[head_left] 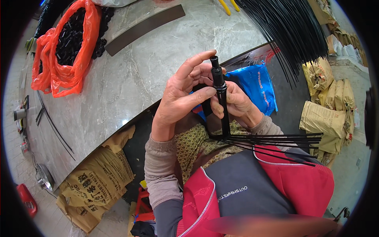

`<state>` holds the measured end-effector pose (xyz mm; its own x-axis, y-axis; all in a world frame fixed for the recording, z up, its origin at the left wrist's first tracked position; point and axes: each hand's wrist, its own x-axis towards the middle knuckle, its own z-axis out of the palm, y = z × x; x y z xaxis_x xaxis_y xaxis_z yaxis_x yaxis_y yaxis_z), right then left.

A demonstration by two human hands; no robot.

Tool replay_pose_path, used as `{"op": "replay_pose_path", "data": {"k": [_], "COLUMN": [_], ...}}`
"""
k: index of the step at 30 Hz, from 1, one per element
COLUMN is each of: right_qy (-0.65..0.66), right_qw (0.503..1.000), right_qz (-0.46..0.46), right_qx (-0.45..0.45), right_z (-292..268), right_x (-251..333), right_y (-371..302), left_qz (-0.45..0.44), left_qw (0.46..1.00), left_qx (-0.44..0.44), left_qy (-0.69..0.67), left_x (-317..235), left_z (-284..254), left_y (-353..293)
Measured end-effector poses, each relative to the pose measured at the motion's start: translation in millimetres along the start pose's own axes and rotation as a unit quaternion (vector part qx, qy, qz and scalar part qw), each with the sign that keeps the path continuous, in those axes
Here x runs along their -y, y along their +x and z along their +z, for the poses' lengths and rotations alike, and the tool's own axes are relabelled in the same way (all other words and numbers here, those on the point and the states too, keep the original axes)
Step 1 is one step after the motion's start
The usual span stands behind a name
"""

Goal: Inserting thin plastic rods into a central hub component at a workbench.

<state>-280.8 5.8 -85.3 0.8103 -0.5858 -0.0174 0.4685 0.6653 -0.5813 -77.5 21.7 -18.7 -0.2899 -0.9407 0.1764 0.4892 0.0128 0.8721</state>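
Between my hands a black stepped tube (223, 106) stands roughly upright, with a narrower ringed piece (216, 72) at its top end. From its lower end several thin black rods (276, 140) fan out to the right across my front. My left hand (179, 93) has its thumb pressed against the tube just below the ringed piece. Its index finger reaches up beside the top end, and the other fingers are partly hidden behind. The fingers of my right hand (239, 100) close round the tube from the right, a little lower down.
An orange-red plastic bag (87, 35) of small black parts lies on the grey table (130, 85), near a dark curved strip (144, 28). A large bundle of thin black rods (290, 27) lies at the far right. A blue packet (256, 85) is behind my right hand; brown sacks (96, 177) stand low left.
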Motion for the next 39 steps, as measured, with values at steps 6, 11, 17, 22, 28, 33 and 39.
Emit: {"op": "replay_pose_path", "data": {"k": [6,11,17,22,28,33,39], "right_qy": [-0.001,0.011,-0.001,-0.030,-0.115,-0.179,-0.198], "right_qw": [1.000,1.000,1.000,0.998,0.984,0.965,0.953], "right_qz": [0.007,0.009,0.015,-0.003,0.001,0.007,-0.006], "right_qx": [-0.001,0.004,-0.008,-0.049,-0.138,-0.194,-0.228], "right_z": [-0.2,-1.3,-0.8,10.8,38.6,57.9,59.8], "right_x": [2.1,1.6,1.7,4.5,18.2,24.2,21.5], "right_y": [1.5,2.2,4.4,4.5,6.3,8.0,8.5], "left_qz": [0.042,0.038,0.016,0.034,0.043,0.064,-0.005], "left_qw": [0.998,0.998,0.999,0.999,0.998,0.996,0.998], "left_qx": [-0.018,-0.010,-0.042,-0.036,-0.043,-0.056,-0.054], "left_qy": [0.031,0.048,-0.008,-0.006,0.022,0.023,-0.038], "left_x": [11.1,15.1,19.8,16.4,13.7,15.6,-0.6], "left_z": [-1.9,-4.1,-4.7,-4.8,-4.0,-2.8,3.1], "left_y": [-4.8,-3.8,-6.4,-4.4,-2.8,-1.4,7.7]}}
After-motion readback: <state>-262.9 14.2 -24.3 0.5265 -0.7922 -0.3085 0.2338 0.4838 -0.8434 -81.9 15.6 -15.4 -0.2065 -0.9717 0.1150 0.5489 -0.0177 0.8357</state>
